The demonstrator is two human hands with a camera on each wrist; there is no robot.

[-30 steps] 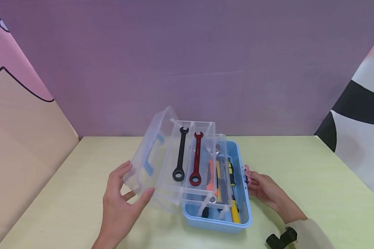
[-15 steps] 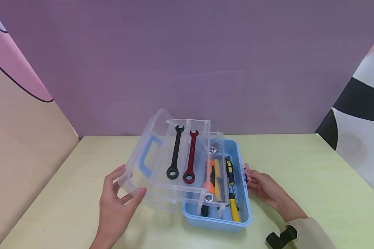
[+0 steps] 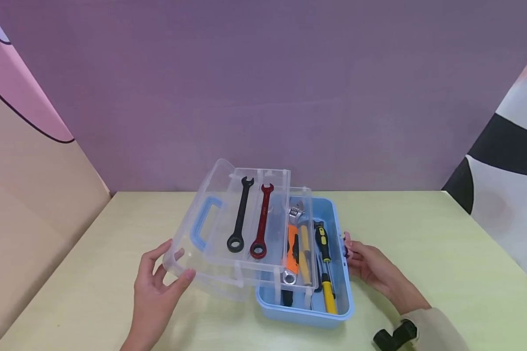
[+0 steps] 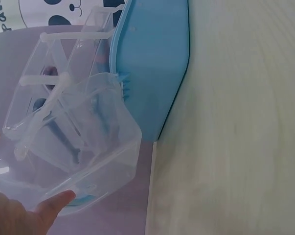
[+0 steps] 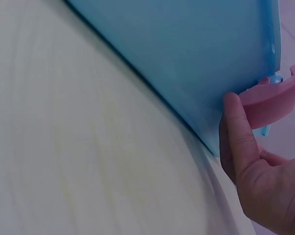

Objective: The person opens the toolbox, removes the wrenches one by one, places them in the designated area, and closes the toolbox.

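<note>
Bright, even, soft light with faint shadows; both wrist views slightly blurred close-up.

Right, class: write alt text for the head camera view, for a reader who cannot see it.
A person's left hand grips the clear lid of an open blue toolbox on a pale table, while the right hand rests at its pink latch. A raised clear tray carries a black wrench and a red wrench; more tools lie in the box below.
</note>
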